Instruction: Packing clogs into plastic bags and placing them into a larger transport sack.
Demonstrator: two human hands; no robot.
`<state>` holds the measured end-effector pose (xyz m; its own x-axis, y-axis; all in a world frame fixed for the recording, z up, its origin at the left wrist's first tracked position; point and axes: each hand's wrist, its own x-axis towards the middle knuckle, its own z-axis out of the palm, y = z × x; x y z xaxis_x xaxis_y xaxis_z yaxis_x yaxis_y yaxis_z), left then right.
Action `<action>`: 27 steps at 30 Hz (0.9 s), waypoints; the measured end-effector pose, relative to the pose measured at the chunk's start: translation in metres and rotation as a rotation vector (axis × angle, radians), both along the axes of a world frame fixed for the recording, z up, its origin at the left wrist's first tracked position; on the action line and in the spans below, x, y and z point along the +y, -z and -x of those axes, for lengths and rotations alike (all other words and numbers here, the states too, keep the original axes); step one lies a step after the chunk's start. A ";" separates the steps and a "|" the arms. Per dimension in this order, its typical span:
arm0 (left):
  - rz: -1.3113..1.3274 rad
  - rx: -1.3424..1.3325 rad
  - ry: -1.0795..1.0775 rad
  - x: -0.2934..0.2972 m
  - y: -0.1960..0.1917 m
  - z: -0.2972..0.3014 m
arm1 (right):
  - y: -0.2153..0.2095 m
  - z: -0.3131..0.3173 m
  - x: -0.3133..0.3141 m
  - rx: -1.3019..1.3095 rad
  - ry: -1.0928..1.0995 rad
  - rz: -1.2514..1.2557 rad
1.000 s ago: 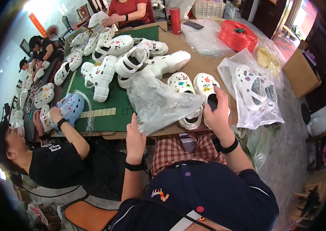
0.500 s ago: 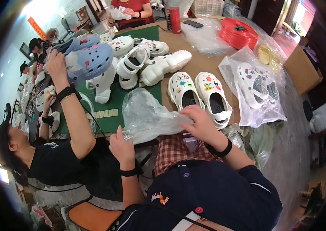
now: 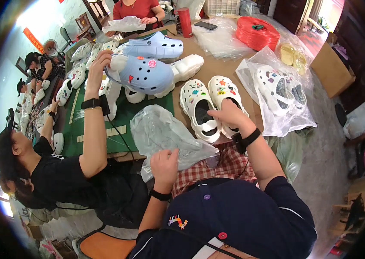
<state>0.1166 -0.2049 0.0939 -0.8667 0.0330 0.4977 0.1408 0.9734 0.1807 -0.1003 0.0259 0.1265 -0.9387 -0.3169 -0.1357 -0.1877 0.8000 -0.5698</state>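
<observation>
A pair of white clogs (image 3: 192, 93) lies at the right hand (image 3: 230, 115), toes pointing away from it; its fingers dip into the right clog's opening and its thumb extends toward the left clog, though whether they grip cannot be told. The left hand (image 3: 164, 166) has curled fingers over the near edge of a clear plastic bag (image 3: 161, 129); whether it pinches the film is unclear. The bag, thin, glossy and crumpled, spreads ahead of that hand, left of the clogs. These are smooth and round-toed, with colourful charms, dark insoles and heel straps. Right of the right hand, a filmy translucent pouch (image 3: 292, 124) encloses more white clogs (image 3: 272, 88).
</observation>
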 end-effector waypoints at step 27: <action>-0.526 -0.156 0.344 0.109 -0.037 0.200 | -0.060 -0.113 0.125 -0.117 0.103 1.557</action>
<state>-0.0836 -0.0964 0.1308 -0.9134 0.1074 0.3925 0.3625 0.6530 0.6650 0.0123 0.1508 0.1865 -0.9724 -0.1468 0.1811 -0.0686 -0.5623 -0.8241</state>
